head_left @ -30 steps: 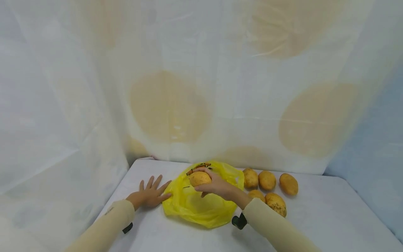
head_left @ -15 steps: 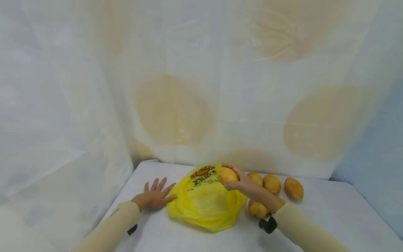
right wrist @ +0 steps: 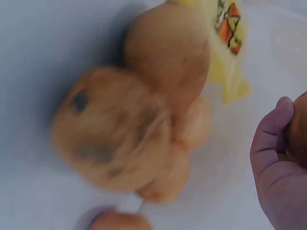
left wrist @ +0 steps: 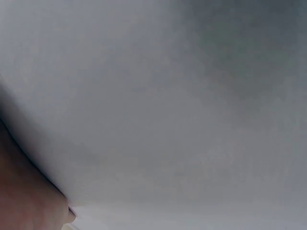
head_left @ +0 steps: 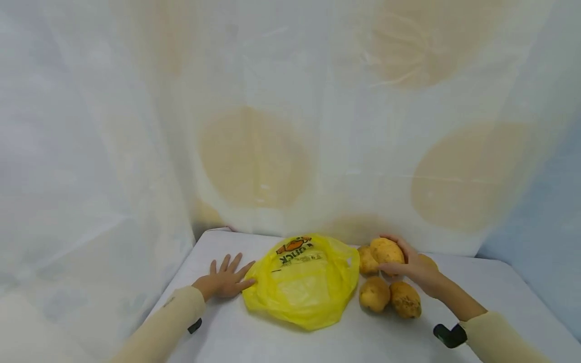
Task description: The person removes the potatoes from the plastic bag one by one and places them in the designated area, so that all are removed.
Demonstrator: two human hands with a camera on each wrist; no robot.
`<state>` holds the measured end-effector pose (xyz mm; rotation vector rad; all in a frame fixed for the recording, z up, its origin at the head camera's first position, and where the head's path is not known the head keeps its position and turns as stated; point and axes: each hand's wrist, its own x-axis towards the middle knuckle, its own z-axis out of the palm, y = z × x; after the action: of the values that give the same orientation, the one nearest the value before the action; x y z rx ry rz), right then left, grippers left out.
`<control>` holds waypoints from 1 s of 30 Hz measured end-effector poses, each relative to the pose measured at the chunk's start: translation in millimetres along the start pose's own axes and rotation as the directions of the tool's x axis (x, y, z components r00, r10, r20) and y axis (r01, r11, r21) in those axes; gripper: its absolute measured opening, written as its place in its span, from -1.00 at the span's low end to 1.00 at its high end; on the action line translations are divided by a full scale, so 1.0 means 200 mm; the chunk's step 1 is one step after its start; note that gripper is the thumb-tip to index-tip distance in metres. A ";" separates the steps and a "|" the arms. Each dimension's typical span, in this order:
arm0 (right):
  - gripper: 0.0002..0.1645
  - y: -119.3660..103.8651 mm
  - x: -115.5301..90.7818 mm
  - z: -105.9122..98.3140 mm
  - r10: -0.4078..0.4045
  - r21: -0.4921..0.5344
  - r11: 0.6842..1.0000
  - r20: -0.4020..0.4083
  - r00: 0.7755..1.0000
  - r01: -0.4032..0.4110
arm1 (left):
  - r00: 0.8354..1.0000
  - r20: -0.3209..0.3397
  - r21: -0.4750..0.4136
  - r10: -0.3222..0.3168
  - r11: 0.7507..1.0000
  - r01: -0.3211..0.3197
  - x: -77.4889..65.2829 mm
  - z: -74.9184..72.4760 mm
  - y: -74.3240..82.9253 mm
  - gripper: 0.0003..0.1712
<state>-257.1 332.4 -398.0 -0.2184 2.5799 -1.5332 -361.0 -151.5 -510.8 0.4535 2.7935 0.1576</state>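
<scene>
My right hand (head_left: 415, 269) grips a potato (head_left: 387, 250) between thumb and fingers, over the group of potatoes right of the bag. In the right wrist view the held potato (right wrist: 300, 134) shows at the right edge, partly cut off. My left hand (head_left: 227, 282) lies on the table with fingers spread, its thumb and forefinger tips at the left edge of a yellow plastic bag (head_left: 304, 287). Only a sliver of the left hand (left wrist: 33, 206) shows in the left wrist view. The bag lies with its mouth spread wide and printing on its far inner side.
Beside the bag, potatoes rest on the white table (head_left: 345, 348): one at the back (head_left: 366, 262), a front one (head_left: 374, 294) and a dark-spotted one (head_left: 405, 299). Another potato (head_left: 428, 261) is partly behind the right hand. A pale spotted sheet (head_left: 354, 176) hangs behind the table.
My right hand has carried the potato from over the bag rightward to above the other potatoes. The left hand has stayed at the bag's edge.
</scene>
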 end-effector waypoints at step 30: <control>0.15 0.62 -0.30 -0.15 0.131 -0.291 0.946 -0.072 0.989 -0.146 | 0.987 -0.150 0.017 0.052 0.999 -0.050 0.08 -0.12 -0.01 -0.41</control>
<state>-210.9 427.8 -490.7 -0.0243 2.7904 -1.1168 -382.7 -150.0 -492.9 0.5371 2.9338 0.1921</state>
